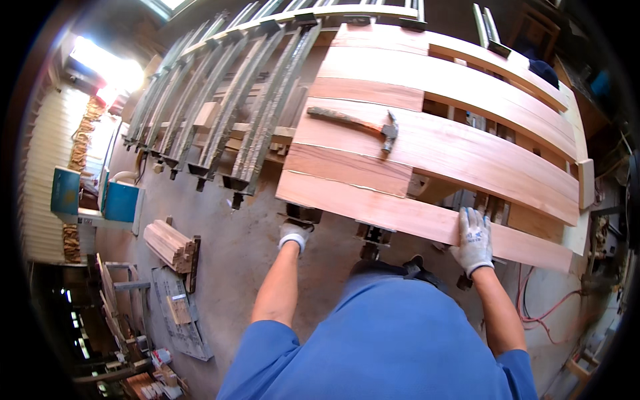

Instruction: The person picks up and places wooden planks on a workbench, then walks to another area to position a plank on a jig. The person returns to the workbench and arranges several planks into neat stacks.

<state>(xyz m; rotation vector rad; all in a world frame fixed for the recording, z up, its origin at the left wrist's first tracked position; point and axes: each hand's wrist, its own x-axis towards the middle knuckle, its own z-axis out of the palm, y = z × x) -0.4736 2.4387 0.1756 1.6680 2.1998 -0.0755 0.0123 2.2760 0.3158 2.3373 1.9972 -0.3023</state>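
Pale wooden boards (493,140) lie side by side with short filler pieces (360,167) between them, forming a slatted panel on bar clamps. Glue-like lines show along some joints at the left end. A claw hammer (353,121) rests on the panel, its head toward the right. My gloved left hand (294,236) is at the end of a bar clamp (303,213) below the panel's near left corner, closed on it with the fingers partly hidden. With fingers stretched forward, my gloved right hand (474,241) lies on the nearest board (400,212).
More long bar clamps (230,110) stand in a row at the left. A bundle of wood strips (172,245) sits on the floor, near a grey board (179,310). A red hose (543,320) trails across the floor at the right.
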